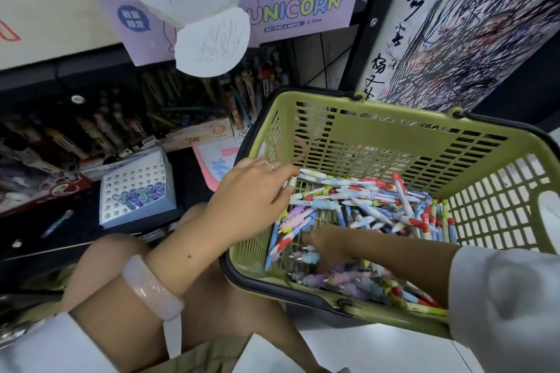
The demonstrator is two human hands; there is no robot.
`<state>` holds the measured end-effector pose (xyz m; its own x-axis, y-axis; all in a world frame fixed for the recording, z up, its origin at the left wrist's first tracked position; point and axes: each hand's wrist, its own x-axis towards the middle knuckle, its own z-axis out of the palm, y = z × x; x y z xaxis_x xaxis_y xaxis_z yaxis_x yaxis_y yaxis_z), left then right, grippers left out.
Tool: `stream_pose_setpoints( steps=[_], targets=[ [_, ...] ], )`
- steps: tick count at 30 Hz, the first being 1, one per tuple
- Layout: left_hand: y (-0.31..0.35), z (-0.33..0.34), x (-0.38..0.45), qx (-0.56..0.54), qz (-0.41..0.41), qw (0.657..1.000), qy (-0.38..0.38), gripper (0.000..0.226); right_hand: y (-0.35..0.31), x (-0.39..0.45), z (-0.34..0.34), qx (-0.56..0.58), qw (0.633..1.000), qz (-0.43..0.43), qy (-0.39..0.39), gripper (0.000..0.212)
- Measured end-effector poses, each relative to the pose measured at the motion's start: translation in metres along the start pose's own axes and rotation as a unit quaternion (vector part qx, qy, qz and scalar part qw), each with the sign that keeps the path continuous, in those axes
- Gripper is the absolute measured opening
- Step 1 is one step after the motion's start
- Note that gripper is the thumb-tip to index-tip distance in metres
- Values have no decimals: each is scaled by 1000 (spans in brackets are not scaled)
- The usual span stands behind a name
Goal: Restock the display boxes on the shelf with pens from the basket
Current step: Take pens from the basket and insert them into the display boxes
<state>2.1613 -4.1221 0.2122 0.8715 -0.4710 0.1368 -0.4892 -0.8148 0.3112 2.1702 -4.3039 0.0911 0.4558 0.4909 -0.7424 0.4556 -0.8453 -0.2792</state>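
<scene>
On the lower shelf point(91, 239), at its left, stands our small white display box point(138, 194), a few glassy-topped pens in its holes and most holes bare. Above it hangs the purple UNICORN box point(291, 9), its holes empty too. Our left hand point(254, 188) reaches over the near-left rim of the green basket point(378, 118), fingers curled down onto the white pens point(363, 200) — whether it pinches one we cannot tell. Our right hand point(325, 248) is buried in the pile by the near wall, its grip hidden. The basket sits tilted on our knees; we judge that rummaging could tip it and spill pens onto the pale floor point(363, 354). Scribbled test paper point(472, 24) covers the right-hand wall.
</scene>
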Motion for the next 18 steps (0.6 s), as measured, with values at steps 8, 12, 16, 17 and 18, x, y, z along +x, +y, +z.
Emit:
stream_pose_setpoints(
  steps=[8,12,16,17,18],
  targets=[
    [1,-1,3,-21,-7,1000,8,31,3,-36,-44,317,936,-29,153,18],
    [6,-5,9,-113,-68,991,-23,40,2,-63,-87,585,773,-80,233,10],
    [27,-17,21,-449,-198,865,-106,80,-16,-80,-115,704,644,-148,261,13],
    [33,-19,23,-490,-211,837,-121,79,-23,-84,-119,718,621,-161,271,17],
    [39,-20,25,-525,-215,814,-127,67,-29,-87,-123,723,607,-167,286,23]
  ],
)
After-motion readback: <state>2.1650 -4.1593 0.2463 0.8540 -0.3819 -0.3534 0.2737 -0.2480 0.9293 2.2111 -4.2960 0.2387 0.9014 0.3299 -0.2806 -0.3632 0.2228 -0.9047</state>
